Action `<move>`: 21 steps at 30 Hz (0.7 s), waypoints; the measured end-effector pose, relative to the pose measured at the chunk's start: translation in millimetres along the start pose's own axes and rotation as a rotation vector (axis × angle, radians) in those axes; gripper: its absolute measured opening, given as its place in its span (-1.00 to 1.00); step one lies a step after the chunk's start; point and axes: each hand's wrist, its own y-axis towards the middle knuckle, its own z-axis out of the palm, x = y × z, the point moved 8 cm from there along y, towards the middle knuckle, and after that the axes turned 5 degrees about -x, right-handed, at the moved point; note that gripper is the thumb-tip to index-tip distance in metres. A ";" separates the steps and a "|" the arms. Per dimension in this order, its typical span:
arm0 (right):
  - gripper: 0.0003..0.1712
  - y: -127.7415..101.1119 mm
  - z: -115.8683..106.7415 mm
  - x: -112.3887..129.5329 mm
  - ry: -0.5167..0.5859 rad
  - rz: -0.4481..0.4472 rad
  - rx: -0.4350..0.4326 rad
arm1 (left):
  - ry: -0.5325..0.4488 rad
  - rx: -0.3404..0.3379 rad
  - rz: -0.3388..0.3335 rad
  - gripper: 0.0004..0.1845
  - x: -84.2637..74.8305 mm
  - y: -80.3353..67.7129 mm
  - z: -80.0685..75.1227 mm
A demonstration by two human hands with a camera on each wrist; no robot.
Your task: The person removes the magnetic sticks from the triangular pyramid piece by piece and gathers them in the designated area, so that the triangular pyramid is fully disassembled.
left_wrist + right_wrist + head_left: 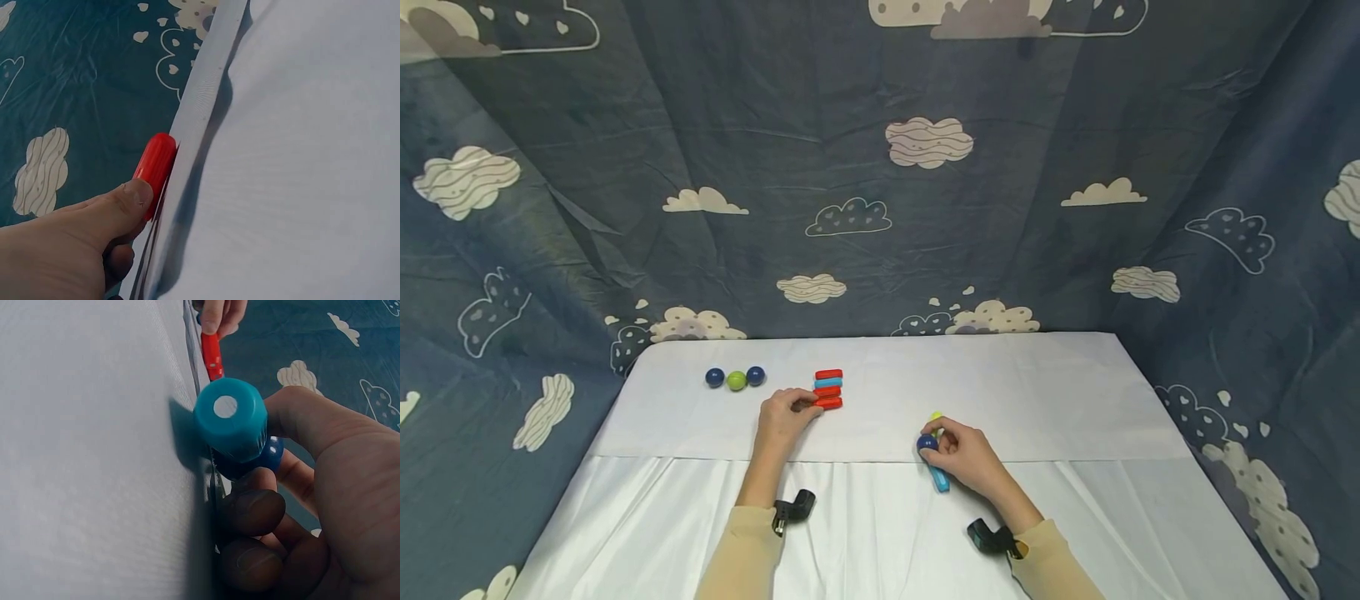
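On the left, my left hand [786, 423] pinches the end of a short red rod [829, 403] with a rounded tip, the nearest of a stack-like row. In the left wrist view its thumb lies along the red rod [156, 160]. Behind that one lie another red rod [827, 391], a light blue rod [828, 383] and a far red rod [829, 374]. My right hand [966, 454] holds a dark blue ball [927, 442] between thumb and fingers. A light blue rod [939, 479] points toward me beneath the ball, and a yellow-green piece [936, 417] shows just beyond, partly hidden by the fingers.
At the back left of the white table [1000, 375] sit a dark blue ball [715, 377], a green ball [736, 381] and another dark blue ball [756, 375] in a row. A dark cloud-patterned cloth [850, 167] hangs behind and at both sides.
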 end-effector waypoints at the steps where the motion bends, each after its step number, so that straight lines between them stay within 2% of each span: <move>1: -0.70 0.1 0.1 0.0 0.000 0.000 0.000 | 0.007 -0.004 0.003 -0.82 0.1 0.3 -0.3; 10: -0.70 -0.3 0.3 0.9 0.004 0.008 0.003 | -0.008 -0.041 0.010 -0.80 1.1 3.2 -1.9; 13: -0.70 -0.8 0.4 1.7 -0.003 0.006 0.003 | -0.025 -0.079 0.087 -0.79 -5.9 1.3 -4.1; 18: -0.70 -1.6 0.8 2.2 0.004 0.006 -0.002 | -0.143 -0.185 0.317 -0.78 -30.8 -7.4 -9.2; 21: -0.69 -1.9 2.1 2.1 0.007 0.005 0.000 | -0.205 -0.169 0.409 -0.78 -44.9 -14.3 -1.5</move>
